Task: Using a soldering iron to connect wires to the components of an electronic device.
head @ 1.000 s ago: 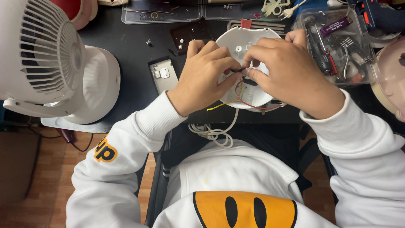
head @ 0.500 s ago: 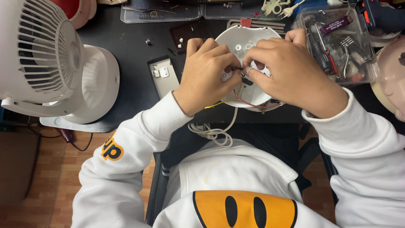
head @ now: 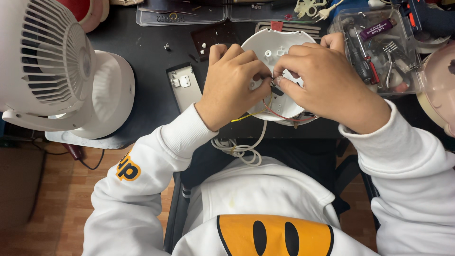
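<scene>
A round white plastic housing (head: 274, 46) lies on the dark worktable (head: 147, 90) in front of me. Both hands rest on it. My left hand (head: 233, 83) and my right hand (head: 322, 83) pinch a small dark part with thin wires (head: 275, 87) between their fingertips at the housing's middle. Red and yellow wires (head: 265, 111) run out from under the hands. A white cable (head: 239, 147) hangs off the table edge in a loose coil over my lap.
A white desk fan (head: 52, 71) stands at the left. A small grey plate (head: 182, 85) lies beside my left hand. A clear box of tools (head: 379, 47) sits at the right, and clear trays (head: 180, 12) line the far edge.
The fingertips have shifted slightly on the wires at the housing's middle; both hands stay in the same place.
</scene>
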